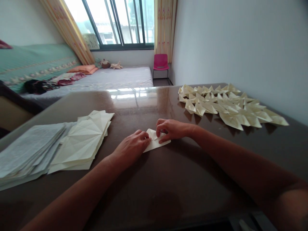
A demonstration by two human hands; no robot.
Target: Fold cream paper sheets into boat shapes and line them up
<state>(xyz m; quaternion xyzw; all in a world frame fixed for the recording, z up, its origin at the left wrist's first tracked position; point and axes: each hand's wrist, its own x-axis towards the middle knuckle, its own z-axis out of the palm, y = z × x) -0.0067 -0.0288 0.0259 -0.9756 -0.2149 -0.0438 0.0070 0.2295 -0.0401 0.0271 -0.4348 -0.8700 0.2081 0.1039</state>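
Note:
A small folded piece of cream paper [154, 146] lies flat on the brown glossy table [144, 186]. My left hand [133, 143] grips its left side, fingertips pressed together on the paper. From the right, my right hand [169, 129] curls over the same piece, with thumb and fingers closing on its upper right part. Both hands partly hide the paper, so the exact folds under the fingers cannot be made out. Left of my hands rests a pile of creased cream sheets [83, 136], the top one marked with fold lines fanning out from a point.
A stack of printed paper [31, 141] sits beside the creased sheets at the left. Several rows of pointed folded paper pieces [223, 102] cover the table's far right, near the wall. Beyond the table are a bed [130, 75] and a pink chair [160, 62].

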